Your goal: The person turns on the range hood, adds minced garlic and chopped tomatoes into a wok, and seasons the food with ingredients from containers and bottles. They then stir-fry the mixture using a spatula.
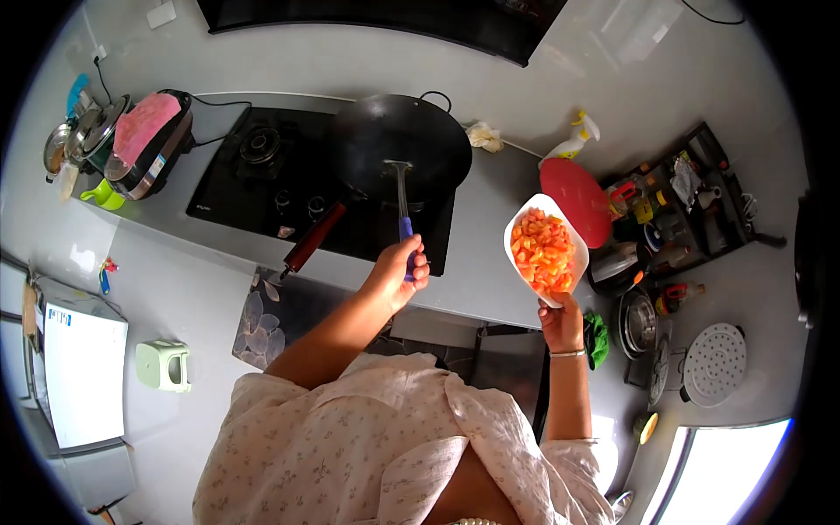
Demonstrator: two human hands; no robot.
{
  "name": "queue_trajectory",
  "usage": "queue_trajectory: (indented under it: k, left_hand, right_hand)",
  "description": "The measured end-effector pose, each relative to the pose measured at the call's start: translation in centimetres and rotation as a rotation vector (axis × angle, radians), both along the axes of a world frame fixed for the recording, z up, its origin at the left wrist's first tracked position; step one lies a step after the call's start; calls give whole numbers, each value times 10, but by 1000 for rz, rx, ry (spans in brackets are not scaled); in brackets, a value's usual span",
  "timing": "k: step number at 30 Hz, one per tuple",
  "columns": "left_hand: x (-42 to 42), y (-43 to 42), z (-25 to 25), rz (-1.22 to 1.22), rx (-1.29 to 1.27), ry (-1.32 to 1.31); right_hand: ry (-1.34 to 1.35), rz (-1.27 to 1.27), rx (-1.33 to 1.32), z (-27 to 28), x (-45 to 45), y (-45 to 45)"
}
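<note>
My left hand (400,273) is closed round the purple handle of a metal spatula (402,188), whose head rests inside the black wok (350,140). A wooden wok handle (317,234) points toward me, to the left of that hand. My right hand (562,324) grips the near end of a white bowl (510,236), held out to the right of the wok. Chopped orange-red pieces, which look like tomato (542,249), fill the bowl. Little shows inside the dark wok apart from the spatula head.
The wok sits on the right side of a black gas hob (229,188); a bare burner (260,145) is at left. Beyond the bowl are a red round board (577,201), a spray bottle (573,138) and a bottle rack (713,210). A rice cooker (157,166) stands far left.
</note>
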State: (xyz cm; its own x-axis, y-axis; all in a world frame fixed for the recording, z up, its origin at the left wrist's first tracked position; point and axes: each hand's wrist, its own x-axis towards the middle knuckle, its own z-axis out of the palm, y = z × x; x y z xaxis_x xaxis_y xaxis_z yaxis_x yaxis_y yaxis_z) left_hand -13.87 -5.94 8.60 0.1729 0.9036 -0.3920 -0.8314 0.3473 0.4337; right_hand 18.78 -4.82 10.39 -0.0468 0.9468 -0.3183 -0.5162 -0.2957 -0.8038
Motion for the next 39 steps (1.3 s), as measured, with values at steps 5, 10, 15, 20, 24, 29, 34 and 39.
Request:
queue_trajectory:
  k: [5,10,15,20,24,29,34,39]
  left_hand:
    - [2,-43,47,-67,-30,-53]
    - [-2,-70,82,-183,9,-37]
    - [-5,-67,77,-222,-22,-108]
    - [-13,-41,54,-169,-37,-154]
    - [-18,-27,55,-109,-21,-140]
    - [-19,-13,59,-120,21,-121]
    - [-20,30,38,-140,41,-89]
    - [-22,31,32,-92,-50,-76]
  right_hand:
    - [-10,-9,16,6,-5,0]
    - [-42,3,18,14,-13,5]
    - [-51,37,11,25,-28,16]
    - [-79,77,16,40,-49,44]
    - [-140,143,52,48,-64,83]
    - [-188,231,50,51,-91,142]
    - [-253,263,35,46,-117,195]
    - [-335,319,15,37,-132,237]
